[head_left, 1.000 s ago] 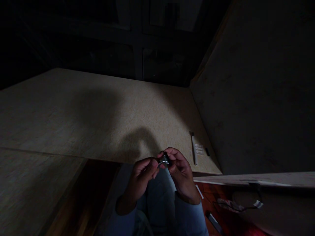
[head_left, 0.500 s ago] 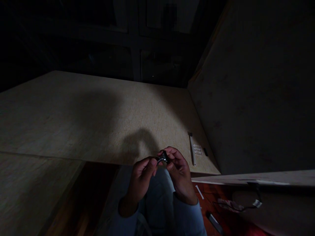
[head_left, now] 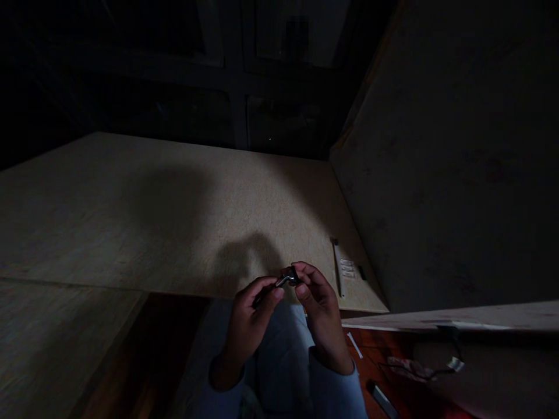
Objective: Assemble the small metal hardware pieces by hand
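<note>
A small dark razor [head_left: 288, 279] with a shiny curved neck is held between my two hands, just over the table's front edge. My left hand [head_left: 253, 317] is closed around its handle, thumb on top. At the other end, the fingers and thumb of my right hand [head_left: 318, 299] pinch the dark head, covering part of it. To the right on the table [head_left: 174, 233] lie a long pale stick [head_left: 339, 270] with a dark tip, a clear plastic pack [head_left: 348, 268] and a small black piece [head_left: 361, 272].
A dark wall or panel [head_left: 458, 174] borders the table on the right. Below it, on the reddish floor, lie a white strip [head_left: 355, 345], a grey-and-black object [head_left: 383, 400] and a cable [head_left: 437, 370]. The room is dim, with hand shadows on the tabletop.
The razor has turned in my hands, so its head faces differently and more of the handle shows in my left hand. The view has shifted slightly.
</note>
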The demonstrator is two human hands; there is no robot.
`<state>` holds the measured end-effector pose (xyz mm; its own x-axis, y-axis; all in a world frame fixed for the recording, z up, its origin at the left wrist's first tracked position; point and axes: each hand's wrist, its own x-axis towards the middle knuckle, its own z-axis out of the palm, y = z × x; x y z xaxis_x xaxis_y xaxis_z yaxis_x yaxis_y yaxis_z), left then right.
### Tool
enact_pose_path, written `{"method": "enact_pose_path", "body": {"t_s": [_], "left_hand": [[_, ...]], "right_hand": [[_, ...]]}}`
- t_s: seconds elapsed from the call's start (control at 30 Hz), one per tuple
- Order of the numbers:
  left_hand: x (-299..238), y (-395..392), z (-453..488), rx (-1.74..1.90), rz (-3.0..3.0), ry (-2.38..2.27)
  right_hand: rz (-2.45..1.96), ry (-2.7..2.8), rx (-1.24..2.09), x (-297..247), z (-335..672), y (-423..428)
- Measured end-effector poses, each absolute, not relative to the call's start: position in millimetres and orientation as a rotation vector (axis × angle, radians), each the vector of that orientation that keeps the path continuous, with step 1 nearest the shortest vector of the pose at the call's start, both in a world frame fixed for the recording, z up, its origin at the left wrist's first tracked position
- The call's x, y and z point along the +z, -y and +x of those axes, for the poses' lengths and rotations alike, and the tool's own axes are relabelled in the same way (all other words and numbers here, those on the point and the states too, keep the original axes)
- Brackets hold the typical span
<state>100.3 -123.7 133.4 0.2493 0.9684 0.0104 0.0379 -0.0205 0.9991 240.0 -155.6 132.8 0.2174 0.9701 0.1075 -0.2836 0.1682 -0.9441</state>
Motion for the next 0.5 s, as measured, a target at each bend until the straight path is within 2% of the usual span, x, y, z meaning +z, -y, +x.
{"method": "enact_pose_path", "body": {"t_s": [0.5], "left_hand": [[124, 123, 116, 1.006, 1.223, -0.959]], "right_hand": [[-1.111, 0.854, 1.057, 134, 250, 156]]}}
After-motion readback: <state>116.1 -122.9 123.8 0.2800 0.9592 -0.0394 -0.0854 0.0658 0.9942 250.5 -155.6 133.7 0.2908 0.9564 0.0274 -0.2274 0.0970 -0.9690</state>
